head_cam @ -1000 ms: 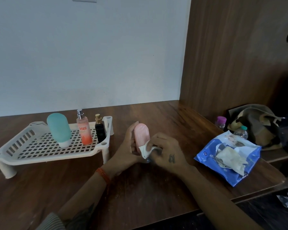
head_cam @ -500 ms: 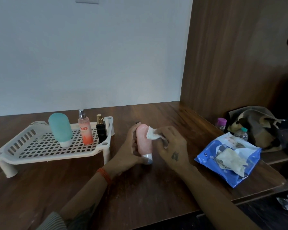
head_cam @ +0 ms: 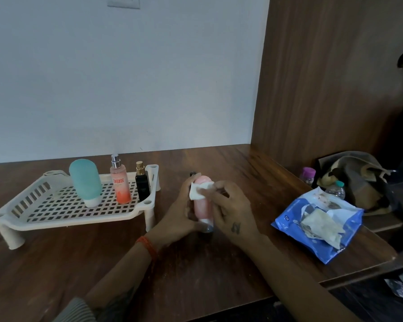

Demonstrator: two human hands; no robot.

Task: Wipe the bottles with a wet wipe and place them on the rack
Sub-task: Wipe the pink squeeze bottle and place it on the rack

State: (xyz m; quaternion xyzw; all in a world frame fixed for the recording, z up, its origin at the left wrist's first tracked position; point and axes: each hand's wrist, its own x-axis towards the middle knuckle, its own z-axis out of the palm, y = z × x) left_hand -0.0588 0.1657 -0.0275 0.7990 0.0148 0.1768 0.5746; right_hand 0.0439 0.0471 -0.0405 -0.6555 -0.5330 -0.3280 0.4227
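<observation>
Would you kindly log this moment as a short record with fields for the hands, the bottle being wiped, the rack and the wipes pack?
left hand: left hand holds the pink bottle upright on the table
right hand: right hand pinches the wet wipe against the bottle's upper part
rack: rack carries a teal bottle, an orange spray bottle and a black bottle, all upright
wipes pack: blue wipes pack lies to the right, open
</observation>
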